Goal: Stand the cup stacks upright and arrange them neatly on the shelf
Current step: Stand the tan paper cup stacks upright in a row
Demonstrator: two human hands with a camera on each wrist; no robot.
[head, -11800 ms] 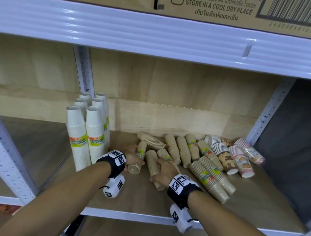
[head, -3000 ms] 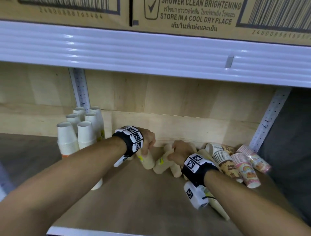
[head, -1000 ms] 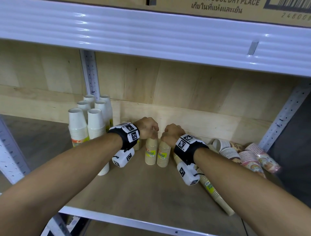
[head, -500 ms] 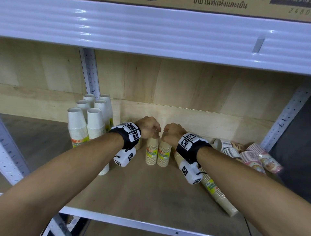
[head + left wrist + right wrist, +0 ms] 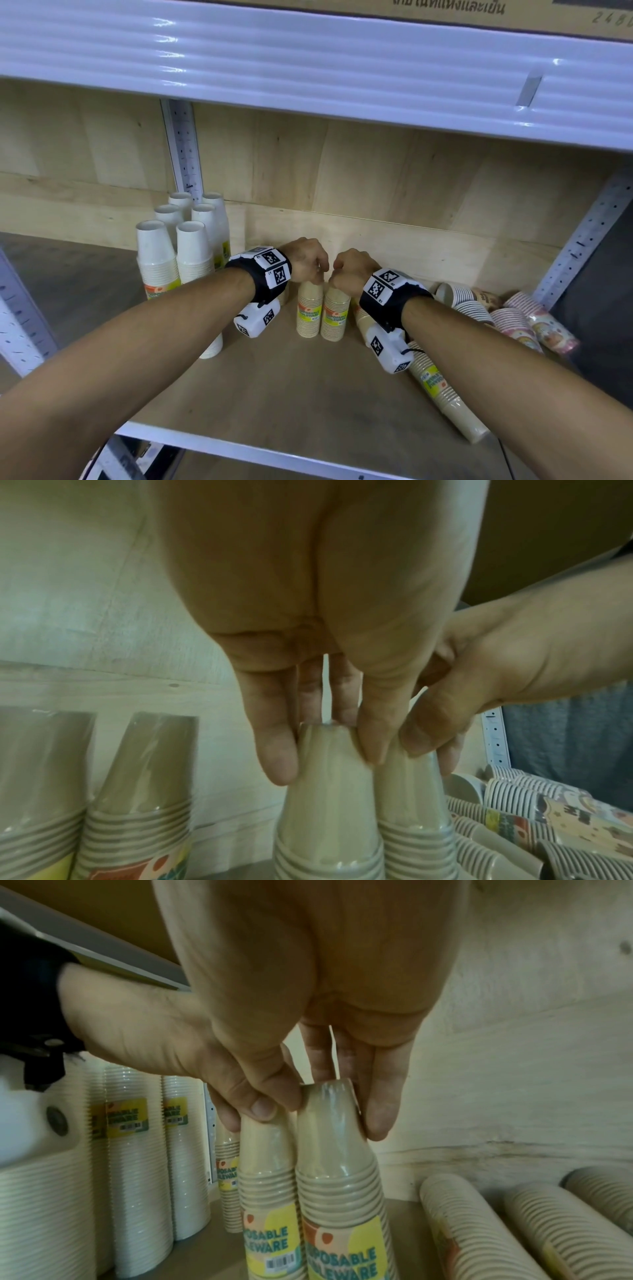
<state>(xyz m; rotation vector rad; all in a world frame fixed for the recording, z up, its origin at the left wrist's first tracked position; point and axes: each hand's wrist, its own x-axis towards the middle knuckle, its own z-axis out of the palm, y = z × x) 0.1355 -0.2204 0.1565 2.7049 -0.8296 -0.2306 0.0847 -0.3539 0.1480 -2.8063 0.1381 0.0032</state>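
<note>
Two tan cup stacks stand upright side by side at the middle of the shelf, the left one (image 5: 310, 313) and the right one (image 5: 336, 317). My left hand (image 5: 306, 265) grips the top of the left stack (image 5: 325, 791) with fingers and thumb curled round it. My right hand (image 5: 349, 272) grips the top of the right stack (image 5: 337, 1156) the same way. More tan stacks (image 5: 442, 390) lie flat under my right forearm. Two further tan stacks (image 5: 143, 777) stand just left of my left hand.
Tall white cup stacks (image 5: 191, 253) stand upright at the left against the post (image 5: 183, 150). Patterned cup stacks (image 5: 513, 318) lie at the right by the back wall. The upper shelf beam (image 5: 308, 61) hangs overhead. Bare shelf board (image 5: 291, 404) lies in front.
The two tan stacks, lying flat earlier and tilted three seconds ago, now stand upright. Over the last second both hands stay on the stack tops with hardly any movement.
</note>
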